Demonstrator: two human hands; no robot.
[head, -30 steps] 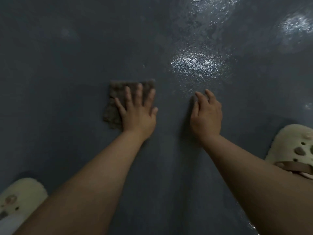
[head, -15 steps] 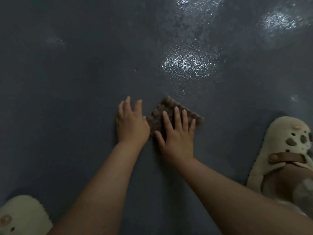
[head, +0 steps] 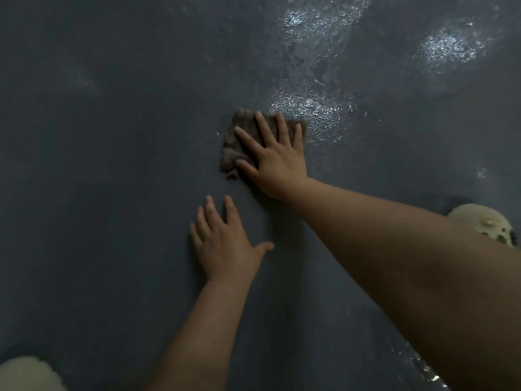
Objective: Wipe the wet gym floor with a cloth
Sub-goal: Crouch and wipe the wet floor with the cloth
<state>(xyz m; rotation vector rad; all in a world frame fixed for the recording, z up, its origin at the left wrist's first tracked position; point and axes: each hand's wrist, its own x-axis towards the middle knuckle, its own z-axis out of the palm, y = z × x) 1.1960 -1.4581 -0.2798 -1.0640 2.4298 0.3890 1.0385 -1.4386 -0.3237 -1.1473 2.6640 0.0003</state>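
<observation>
Wiping in hand: right hand (head: 277,162), fingers spread flat, presses cloth (head: 239,136); left hand (head: 225,244), fingers straight, braces on floor (head: 112,165); next stroke should likely push toward the glistening wet patch (head: 313,114) at 1 o'clock.

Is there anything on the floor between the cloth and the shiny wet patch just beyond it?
Nothing visible. The right hand presses flat on the cloth, whose far edge already borders the wet patch. The left hand rests behind on the floor, out of the way.
</observation>
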